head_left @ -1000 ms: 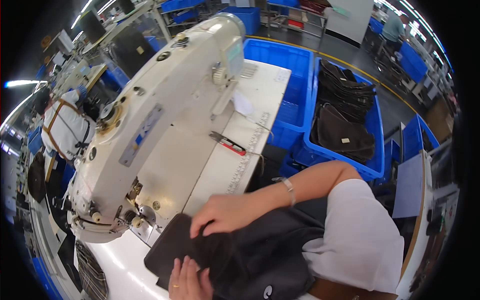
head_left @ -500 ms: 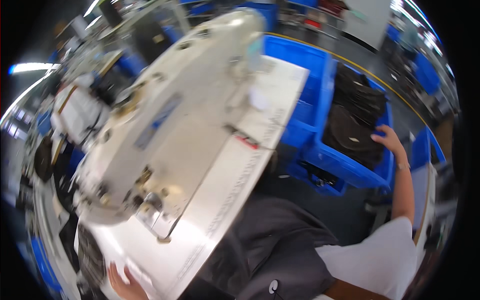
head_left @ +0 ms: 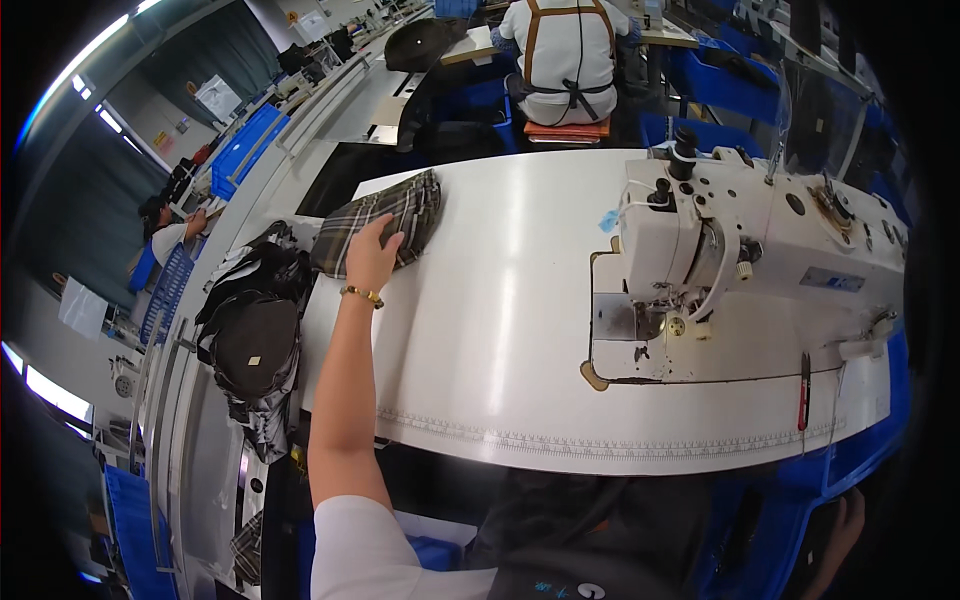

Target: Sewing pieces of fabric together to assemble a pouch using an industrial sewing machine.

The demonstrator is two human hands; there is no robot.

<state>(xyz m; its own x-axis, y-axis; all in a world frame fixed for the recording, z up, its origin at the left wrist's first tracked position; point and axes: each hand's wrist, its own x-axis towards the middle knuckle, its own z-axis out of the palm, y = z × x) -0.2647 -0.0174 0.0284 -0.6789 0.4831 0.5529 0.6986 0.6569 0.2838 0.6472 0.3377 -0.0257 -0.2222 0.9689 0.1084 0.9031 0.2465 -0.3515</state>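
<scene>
Plaid fabric (head_left: 412, 210), left arm (head_left: 345, 400) outstretched, fingers (head_left: 372, 230) atop

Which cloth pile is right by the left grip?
The checked one on the white table, with the left grip over it. The dark-topped pile lies farther left.

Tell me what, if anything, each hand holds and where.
The left hand lies over the near edge of the plaid cloth; whether it grips cannot be told. Nor can it for the dim right hand.
</scene>
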